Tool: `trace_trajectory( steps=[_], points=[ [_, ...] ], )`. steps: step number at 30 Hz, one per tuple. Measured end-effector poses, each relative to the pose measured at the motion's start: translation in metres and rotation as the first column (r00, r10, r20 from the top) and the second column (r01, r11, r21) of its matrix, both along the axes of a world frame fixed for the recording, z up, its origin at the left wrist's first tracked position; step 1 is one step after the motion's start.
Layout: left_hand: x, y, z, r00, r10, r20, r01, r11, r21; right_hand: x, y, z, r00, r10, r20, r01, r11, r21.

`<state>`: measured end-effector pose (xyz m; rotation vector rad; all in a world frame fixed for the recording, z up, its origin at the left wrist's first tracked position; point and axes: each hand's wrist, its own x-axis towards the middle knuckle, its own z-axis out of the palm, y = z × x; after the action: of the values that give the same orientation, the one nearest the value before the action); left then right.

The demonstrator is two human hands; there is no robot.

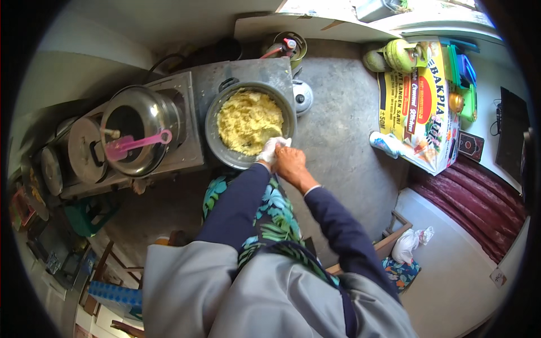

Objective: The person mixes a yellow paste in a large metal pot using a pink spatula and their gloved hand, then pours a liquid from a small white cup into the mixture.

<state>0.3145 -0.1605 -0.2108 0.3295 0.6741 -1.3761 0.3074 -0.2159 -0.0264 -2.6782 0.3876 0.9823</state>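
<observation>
A wide grey metal pan (210, 134) holds a crumbly, thick yellow mash (247, 118). My left hand (269, 151), with a white cloth or glove about it, is closed over the near right side of the pan. Pressed against it, my right hand (291, 162) is curled into a fist. The rounded head of a stirring utensil (272, 130) shows in the mash just beyond the white covering. Its handle is hidden by my hands, which both appear to grip it. A black side handle (228, 84) sticks out at the pan's far left.
Left of the pan, a pink plastic spatula (137, 143) lies across a shiny steel vessel (165, 105) on the stove (186, 139). A gas cylinder (301, 44) and a kettle (301, 99) stand beyond. At right are green cylinders (399, 55) and a banner-covered table (435, 162).
</observation>
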Motion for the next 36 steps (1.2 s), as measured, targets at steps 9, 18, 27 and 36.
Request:
trace_trajectory(
  steps=[9,18,27,36],
  points=[
    [-0.013,-0.013,0.032,-0.368,-0.602,0.708,0.15,0.713,0.684,-0.047,-0.008,0.007,0.915,-0.386,0.119,0.375,0.921,0.105],
    [0.026,-0.044,0.049,0.521,-0.474,0.71,0.341,0.878,0.335,-0.017,-0.036,-0.014,0.96,-0.268,0.077,0.27,0.963,-0.016],
    [0.0,-0.052,0.098,0.955,-0.09,0.281,0.023,0.972,0.232,-0.032,-0.048,0.021,0.982,-0.157,0.109,0.159,0.987,-0.009],
    [0.042,-0.062,0.061,0.962,-0.265,0.067,0.248,0.949,0.193,-0.003,-0.059,-0.02,0.994,-0.073,0.086,0.078,0.996,-0.046]
  ],
)
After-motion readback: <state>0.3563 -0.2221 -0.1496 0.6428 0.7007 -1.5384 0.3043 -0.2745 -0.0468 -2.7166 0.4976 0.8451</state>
